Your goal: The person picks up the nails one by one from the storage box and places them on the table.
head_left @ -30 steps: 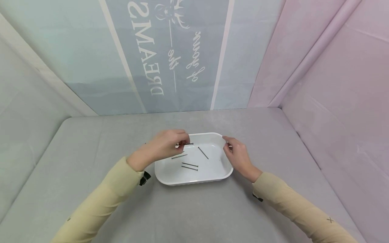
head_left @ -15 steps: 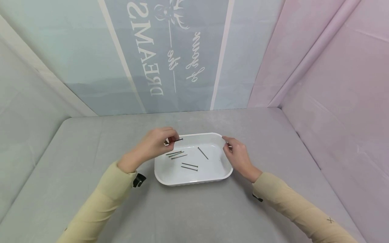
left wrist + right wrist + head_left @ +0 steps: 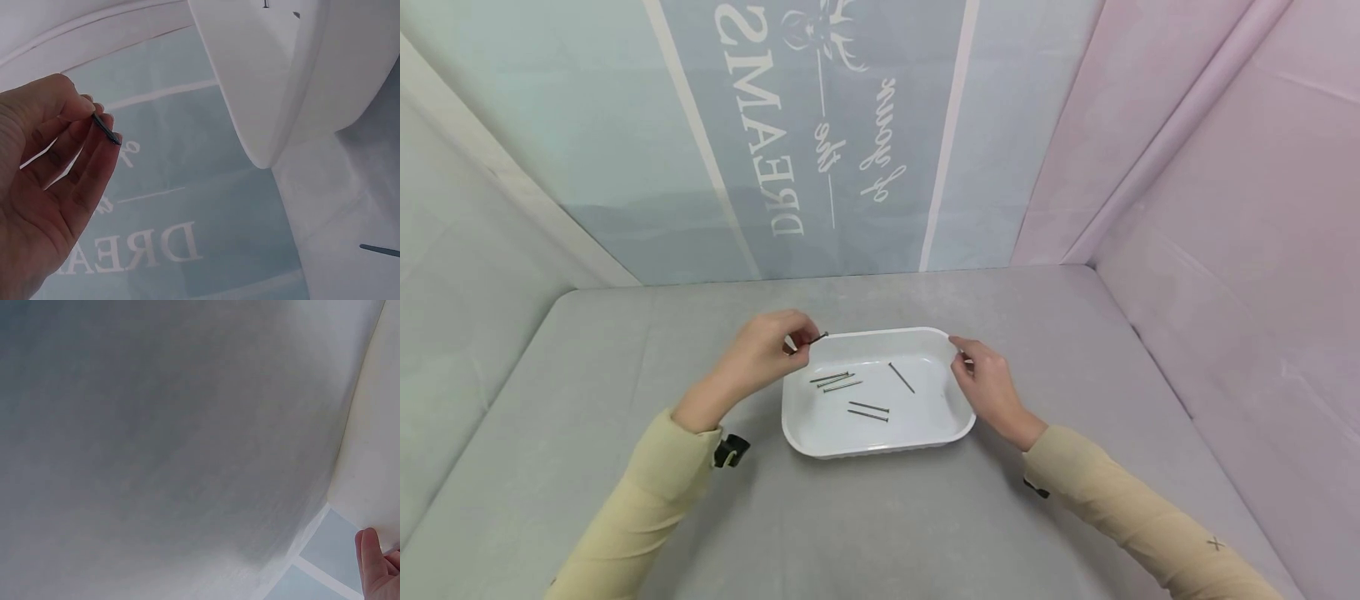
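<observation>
A white rectangular tray (image 3: 917,425) with rounded corners sits on the grey surface in the head view. Between thumb and fingers, my left hand (image 3: 760,354) pinches a dark nail (image 3: 822,337) over the tray's upper left corner; the left wrist view shows the nail (image 3: 106,129) poking out past the fingertips. My right hand (image 3: 991,385) holds the tray's right rim, and in the right wrist view its fingers (image 3: 372,553) appear at the tray wall. Inside the tray lie several nails: a group (image 3: 837,382) at left, a pair (image 3: 868,412) lower down and a slanted one (image 3: 902,377).
In the left wrist view a thin dark piece (image 3: 380,250) lies on the surface outside the tray. The grey tabletop (image 3: 880,533) runs up to a printed cloth backdrop (image 3: 842,167), with a pinkish cloth wall (image 3: 1247,250) on the right.
My left hand has moved left and slightly up with the nail, from over the tray to its upper left corner, uncovering the left group of nails. My right hand has stayed put.
</observation>
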A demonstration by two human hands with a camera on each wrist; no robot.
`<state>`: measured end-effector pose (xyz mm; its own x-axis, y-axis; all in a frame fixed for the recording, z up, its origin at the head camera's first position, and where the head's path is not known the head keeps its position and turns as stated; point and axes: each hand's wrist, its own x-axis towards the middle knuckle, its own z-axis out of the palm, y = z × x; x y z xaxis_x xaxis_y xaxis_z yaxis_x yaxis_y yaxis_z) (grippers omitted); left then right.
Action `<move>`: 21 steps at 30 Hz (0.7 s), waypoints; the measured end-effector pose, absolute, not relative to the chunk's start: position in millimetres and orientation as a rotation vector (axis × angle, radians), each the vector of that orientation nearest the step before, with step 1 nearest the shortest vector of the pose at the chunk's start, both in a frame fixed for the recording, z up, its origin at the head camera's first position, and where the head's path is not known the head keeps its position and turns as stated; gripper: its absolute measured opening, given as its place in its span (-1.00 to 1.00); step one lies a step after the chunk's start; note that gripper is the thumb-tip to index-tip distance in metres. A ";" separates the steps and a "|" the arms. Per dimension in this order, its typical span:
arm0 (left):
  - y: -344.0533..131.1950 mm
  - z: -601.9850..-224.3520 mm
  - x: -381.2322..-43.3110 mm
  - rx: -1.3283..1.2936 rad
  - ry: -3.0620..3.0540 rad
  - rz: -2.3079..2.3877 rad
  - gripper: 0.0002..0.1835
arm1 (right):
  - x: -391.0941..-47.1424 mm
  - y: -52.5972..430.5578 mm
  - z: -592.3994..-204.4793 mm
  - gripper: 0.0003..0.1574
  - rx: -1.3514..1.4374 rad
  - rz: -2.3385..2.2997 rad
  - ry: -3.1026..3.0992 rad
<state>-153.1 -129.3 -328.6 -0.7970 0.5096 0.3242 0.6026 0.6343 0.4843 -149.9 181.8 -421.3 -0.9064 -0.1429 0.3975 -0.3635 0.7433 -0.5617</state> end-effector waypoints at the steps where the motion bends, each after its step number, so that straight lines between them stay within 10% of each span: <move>1: -130.7 -329.4 -152.9 -0.901 -2.706 -0.890 -0.82 | -149.8 181.8 -421.2 -0.61 0.392 0.941 -2.616; 21: -155.9 -344.0 -145.9 -0.518 -2.762 -0.989 -0.83 | -149.9 182.8 -422.7 -0.61 0.388 0.948 -2.617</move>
